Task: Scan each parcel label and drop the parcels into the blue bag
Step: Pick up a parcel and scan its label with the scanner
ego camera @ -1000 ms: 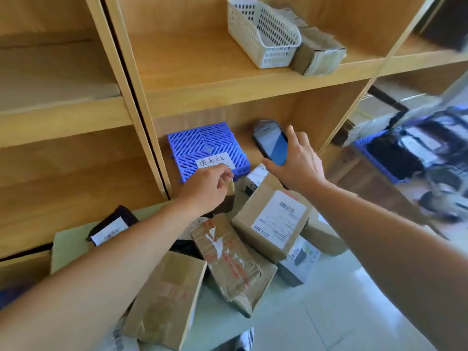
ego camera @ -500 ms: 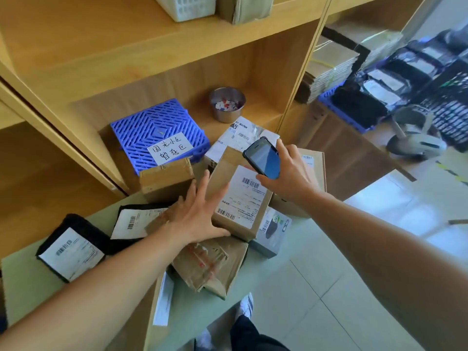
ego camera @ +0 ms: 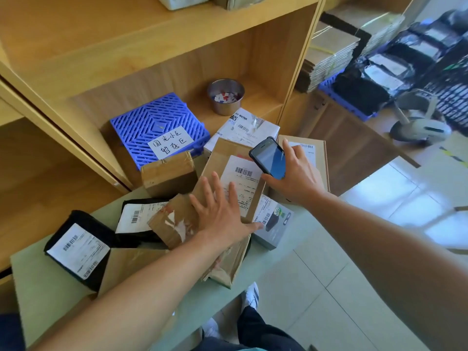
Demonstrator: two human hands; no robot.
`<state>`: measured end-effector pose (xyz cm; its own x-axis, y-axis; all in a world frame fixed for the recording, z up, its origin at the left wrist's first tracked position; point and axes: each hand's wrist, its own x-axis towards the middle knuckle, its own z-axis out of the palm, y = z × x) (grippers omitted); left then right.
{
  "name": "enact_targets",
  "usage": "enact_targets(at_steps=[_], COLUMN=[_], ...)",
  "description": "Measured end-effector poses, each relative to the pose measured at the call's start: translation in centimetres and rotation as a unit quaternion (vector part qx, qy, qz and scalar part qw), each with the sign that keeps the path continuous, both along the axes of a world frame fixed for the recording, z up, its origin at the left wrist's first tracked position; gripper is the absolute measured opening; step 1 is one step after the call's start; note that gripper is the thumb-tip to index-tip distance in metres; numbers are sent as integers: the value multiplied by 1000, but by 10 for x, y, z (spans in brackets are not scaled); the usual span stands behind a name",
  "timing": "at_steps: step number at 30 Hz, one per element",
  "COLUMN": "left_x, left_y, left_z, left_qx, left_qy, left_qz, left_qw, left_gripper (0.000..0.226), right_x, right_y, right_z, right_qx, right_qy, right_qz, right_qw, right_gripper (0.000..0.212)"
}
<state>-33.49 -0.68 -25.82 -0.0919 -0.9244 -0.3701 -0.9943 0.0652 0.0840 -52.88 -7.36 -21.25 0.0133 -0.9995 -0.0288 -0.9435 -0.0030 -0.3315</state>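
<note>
A pile of parcels lies on a pale green table (ego camera: 45,287). My left hand (ego camera: 220,211) rests flat, fingers spread, on a brown cardboard box (ego camera: 222,158) with a white barcode label (ego camera: 243,178). My right hand (ego camera: 293,176) holds a dark handheld scanner (ego camera: 269,158) just above that label's right edge, screen facing me. Around the box lie a taped brown paper parcel (ego camera: 172,221), two black mailer bags (ego camera: 78,249) with white labels, a small brown box (ego camera: 168,176), a white box (ego camera: 245,127) and a grey box (ego camera: 273,221). No blue bag is identifiable.
A wooden shelf unit (ego camera: 152,46) stands behind the table. On its lower shelf sit a blue plastic crate with a handwritten sign (ego camera: 157,122) and a metal cup (ego camera: 225,95). Flat cardboard stacks (ego camera: 334,49) and a blue tray of dark mailers (ego camera: 354,97) lie at right. Tiled floor is below.
My left hand left the back of the pile and settled flat on the labelled brown box. My right hand brought the scanner down next to the label. The view tilted downward.
</note>
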Motion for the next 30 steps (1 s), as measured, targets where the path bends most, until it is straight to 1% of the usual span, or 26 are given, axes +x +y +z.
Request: enact_targets(at_steps=[4,8,11,13,15,17,19,22,27,30], left_x=[0,30,48,51,50,45,40,36,47,57], left_y=[-4,-11,-14,-14,-11,-10,-10,-12,-24,-34], left_z=[2,2,3,0,-6,-9,-8,-5,-8,3], left_qx=[25,44,52,52,31,-13,-45,-70,-107,-132], left_qy=[32,58,86,105,112,118,115,111,137,106], left_qz=[-7,-18,24,51,59,54,44,41,29,0], left_qw=[999,997,995,992,991,991,991,990,984,986], left_gripper=[117,108,101,102,107,109,105,97,89,86], right_x=[-1,-4,-5,-6,-8,-10,-12,-13,-13,-14], right_y=[3,3,4,4,5,6,7,7,7,2], right_z=[2,7,9,9,9,7,5,4,5,12], right_qx=[-8,-13,-16,-11,-7,-4,-4,-4,-2,2], right_qy=[0,4,21,42,52,55,56,48,50,60], right_qz=[4,18,37,50,58,59,58,51,62,91], right_qw=[1000,1000,999,998,997,997,997,997,997,994], right_gripper=[104,102,100,97,93,91,89,89,88,83])
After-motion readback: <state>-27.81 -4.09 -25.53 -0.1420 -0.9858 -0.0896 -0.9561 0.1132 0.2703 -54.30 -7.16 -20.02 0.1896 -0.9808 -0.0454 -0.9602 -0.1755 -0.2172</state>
